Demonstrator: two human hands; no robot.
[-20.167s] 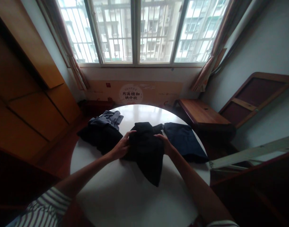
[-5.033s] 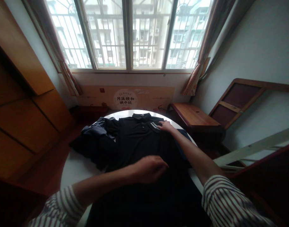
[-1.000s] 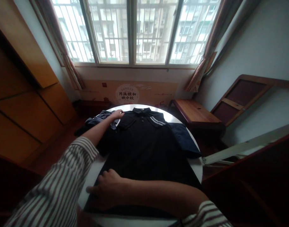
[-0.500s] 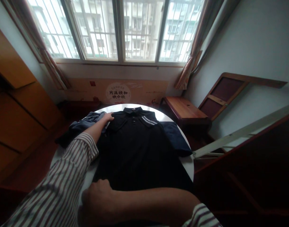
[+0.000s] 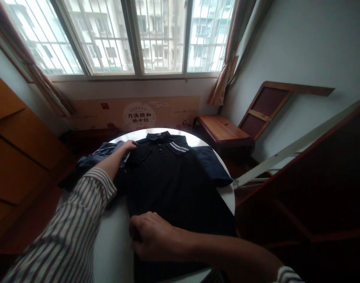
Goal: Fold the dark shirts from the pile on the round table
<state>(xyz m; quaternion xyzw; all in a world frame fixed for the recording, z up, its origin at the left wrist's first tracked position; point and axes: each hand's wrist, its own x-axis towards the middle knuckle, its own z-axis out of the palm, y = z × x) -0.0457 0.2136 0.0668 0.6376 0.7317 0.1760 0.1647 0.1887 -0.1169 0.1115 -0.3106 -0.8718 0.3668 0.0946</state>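
Note:
A black polo shirt (image 5: 168, 184) with a collar and two white stripes on its right sleeve lies face up on a round white table (image 5: 112, 239). At the shirt's left shoulder, my left hand (image 5: 129, 146) is closed on the fabric, its fingertips partly hidden. Nearer to me, my right hand (image 5: 156, 236) makes a fist around the shirt's left side edge, toward the hem. My right forearm crosses over the lower part of the shirt.
Rumpled dark blue and grey clothes (image 5: 93, 157) lie at the table's left. A folded navy garment (image 5: 212, 165) is at its right. Beyond stands a wooden side table (image 5: 223, 129). A white metal bar (image 5: 256, 169) slants up at the right.
My right hand has moved right, drawing the shirt's left side edge inward and baring more white tabletop. My left hand stays at the shoulder. The view has shifted slightly.

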